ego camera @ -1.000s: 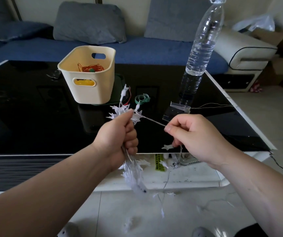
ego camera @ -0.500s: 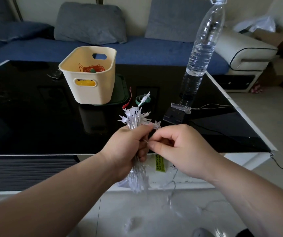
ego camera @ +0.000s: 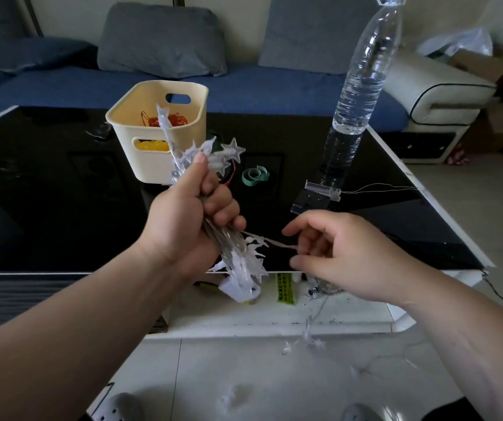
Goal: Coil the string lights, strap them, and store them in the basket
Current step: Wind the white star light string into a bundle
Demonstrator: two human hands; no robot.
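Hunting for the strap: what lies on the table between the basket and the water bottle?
Head view: a curled green strap lies on the black tabletop between basket and water bottle, touching neither.

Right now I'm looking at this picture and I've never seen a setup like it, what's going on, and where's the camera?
No machine here: a person wears a camera on their head, looking down at their own bare hands. The left hand grips a coiled bundle of star string lights; a loose strand runs through the curled fingers of the right hand and trails to the floor. On the black table sit a cream basket, a water bottle and a green strap.
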